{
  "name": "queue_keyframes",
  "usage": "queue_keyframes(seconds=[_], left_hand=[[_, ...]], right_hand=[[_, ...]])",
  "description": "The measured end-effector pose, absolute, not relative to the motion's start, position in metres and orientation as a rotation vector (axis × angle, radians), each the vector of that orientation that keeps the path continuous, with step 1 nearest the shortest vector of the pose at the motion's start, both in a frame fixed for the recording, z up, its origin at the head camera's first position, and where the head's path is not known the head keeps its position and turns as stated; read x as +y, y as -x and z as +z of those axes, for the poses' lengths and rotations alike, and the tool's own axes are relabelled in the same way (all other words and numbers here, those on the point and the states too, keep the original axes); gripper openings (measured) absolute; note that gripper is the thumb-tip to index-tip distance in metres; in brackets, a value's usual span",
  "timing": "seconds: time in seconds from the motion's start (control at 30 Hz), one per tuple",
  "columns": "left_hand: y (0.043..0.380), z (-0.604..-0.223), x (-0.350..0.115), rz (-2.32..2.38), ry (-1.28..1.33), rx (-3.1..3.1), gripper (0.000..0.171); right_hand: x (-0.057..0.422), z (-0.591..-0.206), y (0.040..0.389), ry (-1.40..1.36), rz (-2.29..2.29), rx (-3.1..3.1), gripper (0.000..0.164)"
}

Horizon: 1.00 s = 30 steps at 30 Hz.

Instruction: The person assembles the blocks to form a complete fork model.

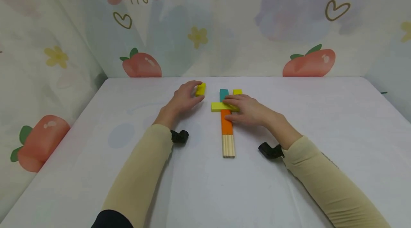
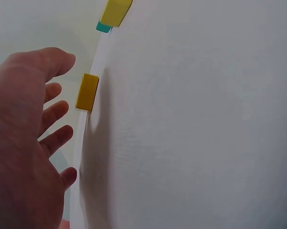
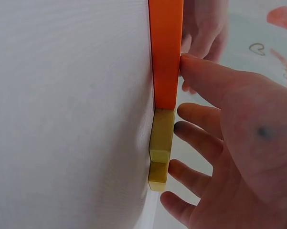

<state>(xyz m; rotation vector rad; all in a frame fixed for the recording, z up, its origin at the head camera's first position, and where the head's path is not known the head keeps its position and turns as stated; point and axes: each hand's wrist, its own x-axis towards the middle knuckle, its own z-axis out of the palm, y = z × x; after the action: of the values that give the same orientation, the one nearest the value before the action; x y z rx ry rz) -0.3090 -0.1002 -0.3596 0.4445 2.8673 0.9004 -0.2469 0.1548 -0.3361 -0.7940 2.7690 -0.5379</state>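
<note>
My left hand is beside a small yellow block, thumb and fingers spread about it; in the left wrist view a gap shows between the thumb and that block. My right hand reaches over the right end of a yellow-green block that lies crosswise. Its thumb is at the edge of an orange block, and its fingers are spread, relaxed, along the blocks. Above the crosspiece lie a teal block and a second yellow block, partly hidden. A plain wooden piece continues below the orange one.
A white cloth covers the table. Patterned curtains with fruit, flowers and hearts hang behind it and at the left. A black wrist camera sits on the left wrist, another on the right.
</note>
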Motion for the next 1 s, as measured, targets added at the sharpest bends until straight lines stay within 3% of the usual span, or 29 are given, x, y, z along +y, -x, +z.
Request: queue_keyframes(seconds=[1.0], left_hand=[[0.331, -0.362, -0.113, 0.857, -0.471, 2.809, 0.060]], right_hand=[[0.154, -0.340, 0.248, 0.799, -0.508, 2.774, 0.060]])
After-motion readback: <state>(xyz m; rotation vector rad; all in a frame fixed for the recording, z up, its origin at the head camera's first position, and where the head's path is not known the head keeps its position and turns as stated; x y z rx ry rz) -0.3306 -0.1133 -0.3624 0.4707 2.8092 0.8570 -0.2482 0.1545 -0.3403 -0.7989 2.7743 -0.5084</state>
